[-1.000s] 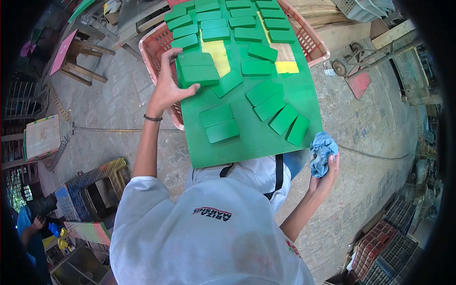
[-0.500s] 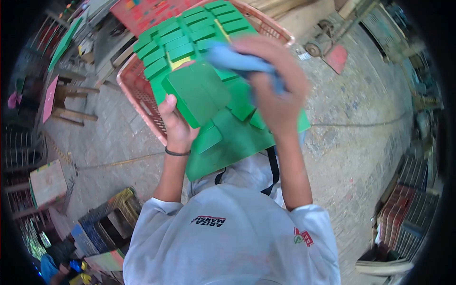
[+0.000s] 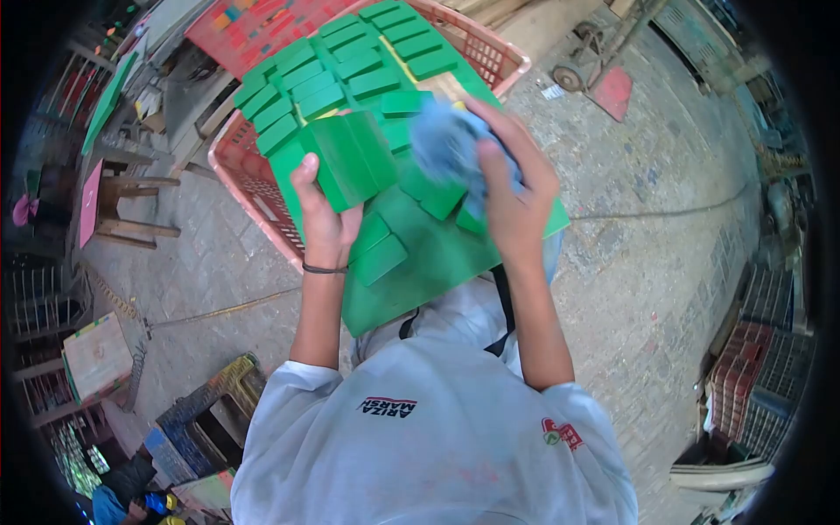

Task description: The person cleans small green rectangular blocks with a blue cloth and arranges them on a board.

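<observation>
Green blocks (image 3: 350, 162) sit clamped in left hand (image 3: 322, 219); right hand (image 3: 516, 197), closed around blue rag (image 3: 448, 144), should wipe each face evenly.

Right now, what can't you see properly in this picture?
- Head view: the cloth is motion-blurred, so its folds are unclear.
- The right hand and cloth cover several blocks on the board.
- The left hand hides the underside of the blocks it holds.
- The board covers most of the basket; its contents are hidden.
- The shirt hides the board's near edge.
- The dark lens rim cuts off the corners.
</observation>
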### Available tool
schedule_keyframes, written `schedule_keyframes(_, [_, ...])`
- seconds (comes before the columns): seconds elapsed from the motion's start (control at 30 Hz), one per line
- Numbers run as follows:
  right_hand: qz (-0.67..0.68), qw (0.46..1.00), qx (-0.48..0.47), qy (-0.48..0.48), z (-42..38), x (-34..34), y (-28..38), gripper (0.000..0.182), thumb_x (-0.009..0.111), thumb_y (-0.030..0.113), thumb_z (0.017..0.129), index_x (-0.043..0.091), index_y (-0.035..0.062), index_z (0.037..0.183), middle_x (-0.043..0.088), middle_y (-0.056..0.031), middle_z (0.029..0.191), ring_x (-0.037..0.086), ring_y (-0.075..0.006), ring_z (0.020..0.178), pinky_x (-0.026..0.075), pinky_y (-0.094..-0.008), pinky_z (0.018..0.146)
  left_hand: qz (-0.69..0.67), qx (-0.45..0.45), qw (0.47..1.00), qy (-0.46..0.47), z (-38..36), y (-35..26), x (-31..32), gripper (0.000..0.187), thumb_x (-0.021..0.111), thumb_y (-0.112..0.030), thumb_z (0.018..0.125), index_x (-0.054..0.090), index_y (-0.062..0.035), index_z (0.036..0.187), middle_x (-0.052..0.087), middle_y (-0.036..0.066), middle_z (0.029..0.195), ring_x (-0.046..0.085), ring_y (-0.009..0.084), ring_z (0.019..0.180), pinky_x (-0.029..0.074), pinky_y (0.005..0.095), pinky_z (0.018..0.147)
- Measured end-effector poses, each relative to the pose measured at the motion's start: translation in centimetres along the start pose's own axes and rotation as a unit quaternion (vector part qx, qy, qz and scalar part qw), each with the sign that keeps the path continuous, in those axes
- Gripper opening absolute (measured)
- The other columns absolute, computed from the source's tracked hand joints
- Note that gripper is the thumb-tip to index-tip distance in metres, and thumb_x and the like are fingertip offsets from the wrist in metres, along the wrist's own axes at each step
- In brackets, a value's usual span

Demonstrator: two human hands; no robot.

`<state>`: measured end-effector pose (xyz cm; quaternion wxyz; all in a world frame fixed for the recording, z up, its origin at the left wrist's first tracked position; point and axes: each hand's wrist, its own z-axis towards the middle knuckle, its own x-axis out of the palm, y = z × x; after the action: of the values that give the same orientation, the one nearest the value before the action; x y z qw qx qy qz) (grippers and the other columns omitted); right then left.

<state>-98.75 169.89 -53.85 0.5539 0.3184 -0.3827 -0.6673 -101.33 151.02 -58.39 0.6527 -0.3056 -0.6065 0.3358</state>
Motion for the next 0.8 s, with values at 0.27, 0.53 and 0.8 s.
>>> schedule_keyframes(0.27, [-0.033, 0.983, -0.103, 0.146, -4.8, 5.3, -2.5, 0.036, 0.055, 0.001, 0.079, 0.062, 0.0043, 0.114, 0.06, -0.0148, 0.119, 0.056, -0.0322, 0.11, 0.045, -0.0391, 0.094, -0.044, -0.022, 0.999, -0.019, 1.0, 0.9, -0.2, 0.067, 0.047, -0.051, 0.087, 0.047, 0.0015, 0.128, 0.057, 0.011, 0.116, 0.056, 0.0217, 0.101, 0.044, 0.0357, 0.089])
schedule_keyframes(0.53, [-0.096, 0.977, -0.188, 0.023, -0.1, 6.4, -1.2, 0.039, 0.06, 0.003, 0.077, 0.062, 0.0054, 0.115, 0.059, -0.0118, 0.122, 0.052, -0.0307, 0.108, 0.043, -0.04, 0.093, -0.025, -0.032, 0.995, -0.095, -0.6, 2.1, 2.1, 0.046, 0.042, -0.043, 0.094, 0.052, -0.0063, 0.121, 0.058, 0.004, 0.107, 0.056, 0.0154, 0.097, 0.046, 0.0313, 0.086])
schedule_keyframes(0.8, [0.109, 0.97, 0.049, 0.212, -3.8, 0.5, -1.8, 0.034, 0.056, -0.001, 0.075, 0.066, 0.0028, 0.107, 0.059, -0.011, 0.124, 0.052, -0.0321, 0.113, 0.04, -0.0363, 0.098, -0.021, -0.032, 0.997, -0.061, -0.2, 1.4, -0.5, 0.069, 0.048, -0.053, 0.085, 0.045, 0.0009, 0.128, 0.055, 0.014, 0.121, 0.055, 0.025, 0.107, 0.045, 0.0416, 0.093])
